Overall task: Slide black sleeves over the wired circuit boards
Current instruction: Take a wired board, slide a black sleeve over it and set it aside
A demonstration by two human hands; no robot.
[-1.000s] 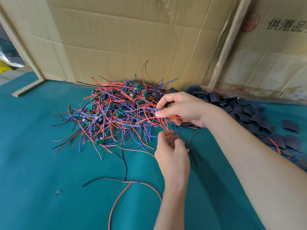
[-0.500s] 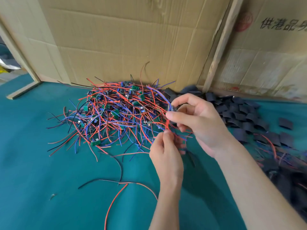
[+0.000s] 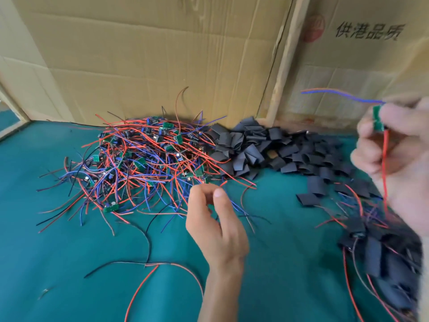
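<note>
A small green circuit board (image 3: 378, 118) with a blue wire trailing left and a red wire hanging down is pinched in my right hand (image 3: 397, 156), raised at the right edge and blurred. My left hand (image 3: 216, 221) hovers at the near edge of the tangled pile of wired boards (image 3: 144, 163), fingers loosely curled, thumb and forefinger apart with nothing between them. Flat black sleeves (image 3: 267, 147) lie heaped to the right of that pile, against the cardboard.
Cardboard walls (image 3: 162, 54) close off the back of the teal mat (image 3: 58, 263). A heap of boards in black sleeves (image 3: 383, 254) lies at the lower right. One loose red-and-black wire (image 3: 148, 263) sprawls in front of my left hand.
My right hand has pulled one board free of the pile and lifted it up and to the right. My left hand has let go of the wires and stayed near the pile's edge.
</note>
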